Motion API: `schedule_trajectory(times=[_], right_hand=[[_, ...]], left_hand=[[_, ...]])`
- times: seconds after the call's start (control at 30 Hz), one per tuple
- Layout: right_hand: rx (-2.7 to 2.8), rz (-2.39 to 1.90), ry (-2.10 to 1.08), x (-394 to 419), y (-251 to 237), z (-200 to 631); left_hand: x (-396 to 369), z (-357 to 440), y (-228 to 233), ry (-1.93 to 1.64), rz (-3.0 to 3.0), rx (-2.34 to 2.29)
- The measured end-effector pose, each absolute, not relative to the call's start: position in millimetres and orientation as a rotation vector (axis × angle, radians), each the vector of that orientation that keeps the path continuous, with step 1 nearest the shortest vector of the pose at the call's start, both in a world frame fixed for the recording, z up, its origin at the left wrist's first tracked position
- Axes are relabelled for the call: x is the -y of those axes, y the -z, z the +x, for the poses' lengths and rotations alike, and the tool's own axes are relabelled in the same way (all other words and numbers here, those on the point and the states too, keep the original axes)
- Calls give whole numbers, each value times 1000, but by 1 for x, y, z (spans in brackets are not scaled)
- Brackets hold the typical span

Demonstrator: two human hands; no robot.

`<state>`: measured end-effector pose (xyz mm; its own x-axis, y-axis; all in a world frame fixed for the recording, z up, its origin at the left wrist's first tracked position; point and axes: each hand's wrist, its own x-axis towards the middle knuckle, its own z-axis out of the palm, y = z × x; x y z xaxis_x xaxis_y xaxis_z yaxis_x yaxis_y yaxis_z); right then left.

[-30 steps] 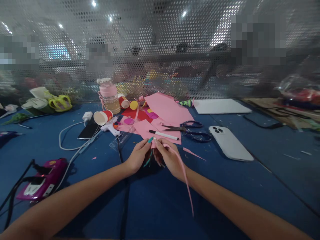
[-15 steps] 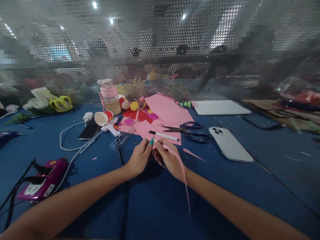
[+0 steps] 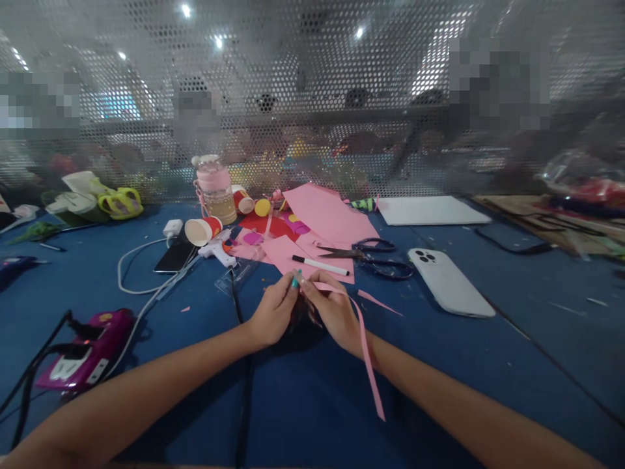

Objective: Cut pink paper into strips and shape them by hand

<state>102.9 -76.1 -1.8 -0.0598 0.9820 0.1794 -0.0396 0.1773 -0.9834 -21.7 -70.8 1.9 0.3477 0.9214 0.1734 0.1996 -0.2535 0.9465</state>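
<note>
Loose end swung a little rightward, the pink strip (image 3: 365,340) hangs off the grip toward me; my left hand (image 3: 273,309) and right hand (image 3: 334,309) pinch it (light, even pressure should avoid creases). Just beyond lies the marker (image 3: 322,266).

Our left hand (image 3: 274,311): lower fingertips now hidden | our pink strip (image 3: 366,355): tail swung right, looking broader
</note>
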Motion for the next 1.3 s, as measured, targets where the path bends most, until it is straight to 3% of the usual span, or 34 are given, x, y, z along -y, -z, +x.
schedule_trajectory(times=[0.37,0.67,1.1,1.3], right_hand=[[1355,-963,-1203,79,-7,103],[1330,-978,-1256,82,-8,103],[1369,-996,-1230,80,-5,103],[1326,-956,-1334,79,-8,102]], left_hand=[[72,-24,-4,-1013,1505,-712],[68,-24,-9,-970,1831,-979],[66,-24,-2,-995,1567,-985],[64,-31,-9,-944,1945,-1035]])
